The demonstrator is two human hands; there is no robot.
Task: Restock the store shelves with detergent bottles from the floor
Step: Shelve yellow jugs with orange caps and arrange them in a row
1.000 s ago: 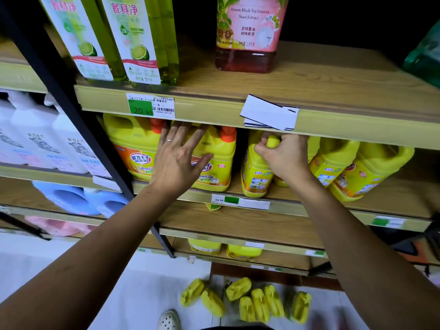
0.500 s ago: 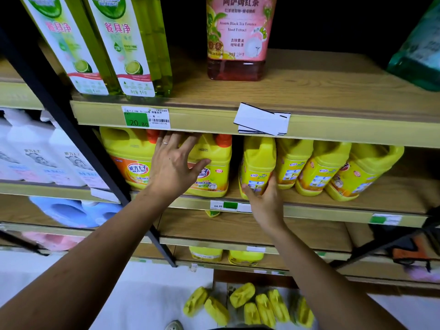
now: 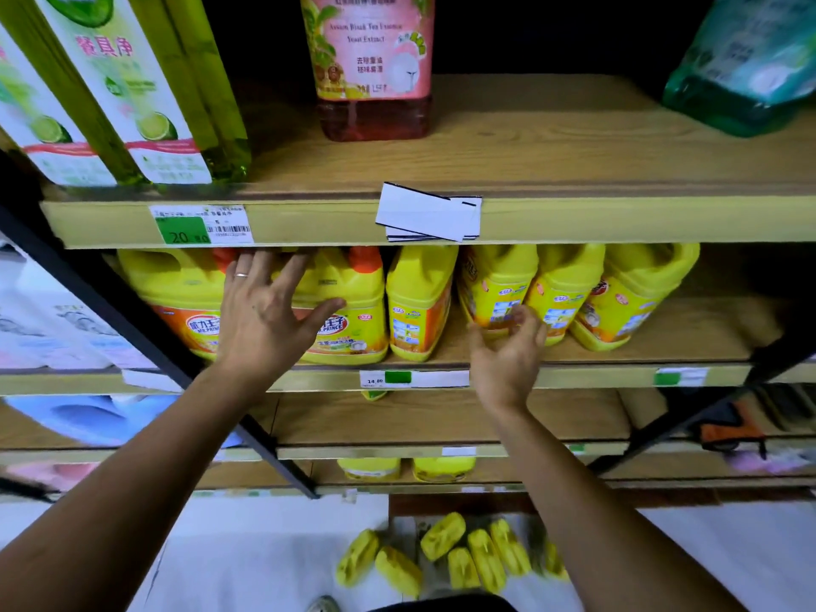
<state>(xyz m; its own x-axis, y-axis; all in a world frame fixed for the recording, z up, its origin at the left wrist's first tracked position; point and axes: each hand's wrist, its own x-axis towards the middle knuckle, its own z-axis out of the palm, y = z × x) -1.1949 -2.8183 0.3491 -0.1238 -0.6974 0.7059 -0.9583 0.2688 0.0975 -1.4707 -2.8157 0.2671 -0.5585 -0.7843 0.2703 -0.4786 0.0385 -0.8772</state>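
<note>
Several yellow detergent bottles stand in a row on the middle shelf [image 3: 689, 337]. A narrow one [image 3: 419, 302] stands upright at the centre, with three more [image 3: 569, 293] to its right. My left hand [image 3: 265, 315] rests flat, fingers spread, against two wide yellow jugs with orange caps [image 3: 349, 311]. My right hand [image 3: 508, 355] hovers in front of the shelf edge, fingers loosely curled and holding nothing, just below the yellow bottles. More yellow bottles [image 3: 441, 554] lie in a cluster on the white floor below.
The top shelf [image 3: 552, 139] holds green bottles [image 3: 132, 90], a pink-labelled bottle [image 3: 371, 68] and a teal bottle [image 3: 746, 64]. White paper tags [image 3: 428, 212] hang off its front edge. A black diagonal frame bar [image 3: 145, 329] crosses at left. White jugs [image 3: 48, 320] stand beyond it. My shoe [image 3: 324, 605] shows below.
My right hand let go of the narrow yellow bottle it was pushing onto the shelf and drew back and rightward, now free. My left hand stayed on the wide jugs.
</note>
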